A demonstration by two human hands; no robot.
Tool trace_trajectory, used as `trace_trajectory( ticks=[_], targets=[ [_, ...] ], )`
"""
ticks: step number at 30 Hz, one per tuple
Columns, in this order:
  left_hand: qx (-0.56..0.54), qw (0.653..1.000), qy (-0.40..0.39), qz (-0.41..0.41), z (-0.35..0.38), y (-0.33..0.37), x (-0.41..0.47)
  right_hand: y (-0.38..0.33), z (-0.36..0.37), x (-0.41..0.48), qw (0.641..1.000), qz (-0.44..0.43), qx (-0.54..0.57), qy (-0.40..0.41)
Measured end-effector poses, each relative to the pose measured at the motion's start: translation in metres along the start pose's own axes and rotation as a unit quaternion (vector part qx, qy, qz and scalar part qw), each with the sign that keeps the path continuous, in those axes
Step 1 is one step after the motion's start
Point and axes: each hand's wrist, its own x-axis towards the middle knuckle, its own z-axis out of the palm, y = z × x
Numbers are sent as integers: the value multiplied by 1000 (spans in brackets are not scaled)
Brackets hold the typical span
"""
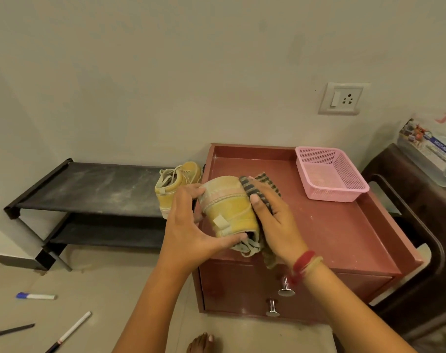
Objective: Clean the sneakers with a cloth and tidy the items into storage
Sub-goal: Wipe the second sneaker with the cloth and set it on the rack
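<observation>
Left hand grips sneaker above tabletop to steady it, right hand flat-fingered presses cloth on its 3 o'clock side for wiping.

left hand grips, fingers curled; right hand presses flat.
</observation>
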Motion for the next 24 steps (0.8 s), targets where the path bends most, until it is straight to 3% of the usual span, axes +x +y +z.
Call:
trace_trajectory(
  ticks=[4, 8, 12, 15, 20, 24],
  targets=[
    [4, 1000, -1, 21, -1, -6, -3, -4, 6, -7, 995, -88, -10, -45],
    [9, 999, -1, -50, -5, -6, -5, 11, -8, 8, 999, 39, 33, 0],
    [60, 996, -72, -4, -12, -3, -3, 13, -24, 10, 976, 112, 151, 112],
    [118, 986, -114, -3, -13, -3, -2, 14, -18, 10, 988, 71, 96, 98],
    [136, 984, -112, -5, -16, -4, 0, 8, 12, -5, 989, -72, -92, -90],
    [166, 980, -109, -15, -19, -5, -2, 21, 9, 10, 992, 29, -113, -36]
  ],
)
